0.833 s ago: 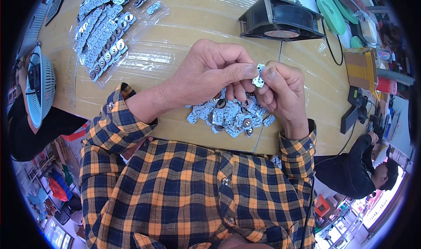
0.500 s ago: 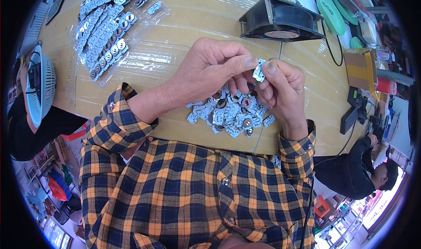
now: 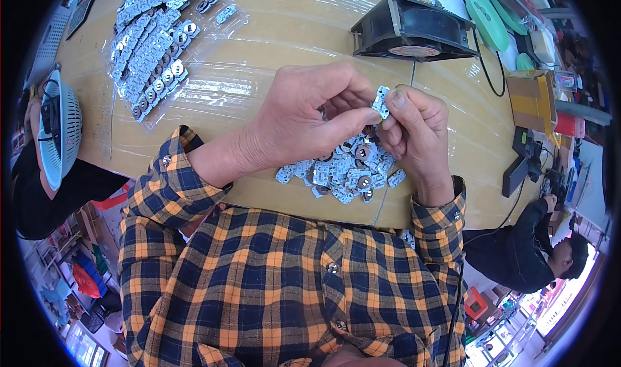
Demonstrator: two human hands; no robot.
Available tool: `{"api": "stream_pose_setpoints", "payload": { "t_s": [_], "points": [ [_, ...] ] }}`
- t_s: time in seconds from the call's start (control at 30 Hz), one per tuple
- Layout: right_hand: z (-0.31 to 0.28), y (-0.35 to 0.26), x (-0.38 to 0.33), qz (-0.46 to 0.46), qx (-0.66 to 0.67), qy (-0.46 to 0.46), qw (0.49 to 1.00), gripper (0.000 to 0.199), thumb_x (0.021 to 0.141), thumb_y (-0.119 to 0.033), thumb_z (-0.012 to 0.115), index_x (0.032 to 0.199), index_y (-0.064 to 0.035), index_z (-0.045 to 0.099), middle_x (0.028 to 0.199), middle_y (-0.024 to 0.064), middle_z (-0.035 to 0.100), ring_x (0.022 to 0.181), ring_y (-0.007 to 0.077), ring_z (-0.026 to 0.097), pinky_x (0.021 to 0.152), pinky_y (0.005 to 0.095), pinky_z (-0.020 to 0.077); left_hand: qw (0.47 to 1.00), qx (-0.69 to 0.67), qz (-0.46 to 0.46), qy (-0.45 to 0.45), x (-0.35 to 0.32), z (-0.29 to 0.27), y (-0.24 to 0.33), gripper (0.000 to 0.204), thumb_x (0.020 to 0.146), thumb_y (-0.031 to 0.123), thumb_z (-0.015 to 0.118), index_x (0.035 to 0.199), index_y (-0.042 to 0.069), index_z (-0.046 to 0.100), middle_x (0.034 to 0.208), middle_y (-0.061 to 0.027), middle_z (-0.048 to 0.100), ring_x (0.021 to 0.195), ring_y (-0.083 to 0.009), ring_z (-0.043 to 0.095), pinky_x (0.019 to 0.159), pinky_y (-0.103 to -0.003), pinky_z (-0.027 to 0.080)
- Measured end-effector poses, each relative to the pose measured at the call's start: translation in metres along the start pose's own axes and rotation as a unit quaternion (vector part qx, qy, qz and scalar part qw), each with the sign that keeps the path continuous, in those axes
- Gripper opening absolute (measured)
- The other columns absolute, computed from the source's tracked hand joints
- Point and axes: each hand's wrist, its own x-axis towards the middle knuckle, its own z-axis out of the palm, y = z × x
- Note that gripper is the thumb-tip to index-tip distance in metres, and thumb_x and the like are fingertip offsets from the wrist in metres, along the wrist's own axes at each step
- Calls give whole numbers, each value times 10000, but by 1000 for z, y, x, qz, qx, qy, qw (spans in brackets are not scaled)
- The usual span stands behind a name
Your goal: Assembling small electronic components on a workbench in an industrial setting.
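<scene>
A small pale circuit board (image 3: 380, 102) stands nearly upright between my hands, above a heap of similar boards. My right hand (image 3: 417, 121) pinches its right edge between thumb and curled fingers. From the other side, my left hand (image 3: 310, 111) closes on the board, its thumb at the lower left edge and the index finger reaching behind; the fingertips are partly hidden. Beneath both hands lies a heap of small boards (image 3: 346, 173), several bearing round brown parts. My left hand covers part of this heap.
At the upper left, rows of boards (image 3: 152, 63) lie on clear plastic. A black fan (image 3: 414, 27) stands at the far right, near green reels (image 3: 486, 21) and a cardboard box (image 3: 530, 102). A pale blue basket (image 3: 68, 134) is at the left edge. A person (image 3: 530, 257) sits at right.
My left hand has turned, its thumb moving down along the board and the index finger lifting. The board has tilted slightly in my right hand, which stays nearly in place.
</scene>
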Motion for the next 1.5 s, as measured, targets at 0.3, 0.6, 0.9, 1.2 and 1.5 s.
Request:
{"api": "stream_pose_setpoints", "payload": {
  "t_s": [0.3,0.6,0.9,1.2,1.5],
  "points": [
    [2,-11,-3,-19,-79,135,988,312,980,-213,554,711,-55,534,566,-45,416,441,17,321,396,196,229,965,189,178,-36,-15,4,2,277,733,197,778,866,52,583,733,-76,559,597,-244,591,493,-337,446],
    [4,-3,2,-49,-141,107,983,347,990,-235,551,694,-54,526,512,-45,403,397,12,327,371,178,242,793,576,29,198,-81,-119,29,211,718,83,707,919,47,653,866,-87,636,755,-270,623,626,-349,504],
    [-4,1,1,-50,-134,71,987,347,995,-226,537,701,-43,530,516,-34,425,395,20,344,373,183,253,761,626,-60,161,-101,-132,29,246,736,71,705,976,33,666,874,-101,652,813,-267,638,713,-338,499],
    [-14,0,-5,-20,-128,22,991,289,986,-207,527,780,-23,610,569,-22,516,449,22,418,418,177,303,885,-344,-269,161,-62,-64,26,237,905,127,597,1045,-60,631,953,-98,688,793,-132,661,730,-269,545],
    [3,-14,-11,-19,-149,-19,989,310,991,-238,525,788,-26,626,607,-29,542,502,9,435,453,168,320,893,-285,-346,37,-37,-28,25,193,943,120,583,1027,-26,676,816,-54,679,637,-57,622,538,-199,531]
  ]
}}
